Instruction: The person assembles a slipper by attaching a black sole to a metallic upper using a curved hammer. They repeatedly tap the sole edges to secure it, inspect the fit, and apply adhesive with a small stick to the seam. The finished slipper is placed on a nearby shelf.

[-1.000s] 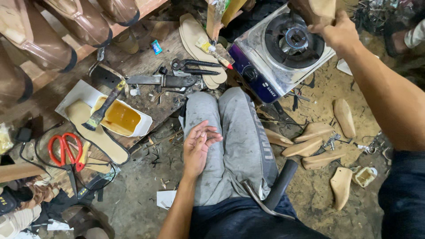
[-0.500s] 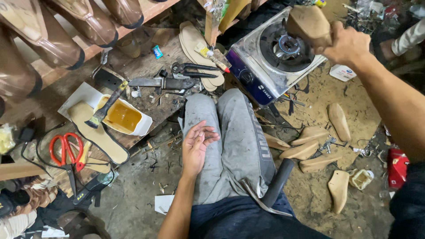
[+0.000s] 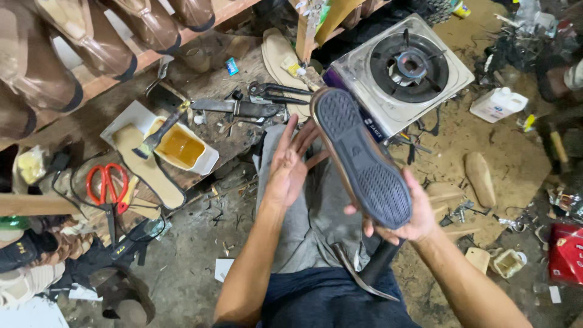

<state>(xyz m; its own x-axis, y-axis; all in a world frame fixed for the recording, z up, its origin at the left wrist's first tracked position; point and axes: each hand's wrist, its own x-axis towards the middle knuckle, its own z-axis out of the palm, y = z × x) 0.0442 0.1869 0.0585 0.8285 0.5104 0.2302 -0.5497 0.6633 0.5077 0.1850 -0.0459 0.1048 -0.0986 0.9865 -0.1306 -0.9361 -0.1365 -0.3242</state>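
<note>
A shoe with a dark blue textured sole is held sole-up over my lap. My right hand grips it from below at the heel end. My left hand has its fingers spread and its palm against the shoe's left side near the toe. Below both hands lie my grey trouser legs. A single-burner gas stove sits on the floor just beyond the shoe's toe.
A white tub of amber glue with a brush, an insole, red scissors, a knife and pliers lie at left. Brown shoe lasts stand on a shelf. Wooden soles and a white bottle are on the right.
My right hand has brought the shoe from above the stove down to my lap, sole turned up. My left hand has lifted off my thigh and met the shoe.
</note>
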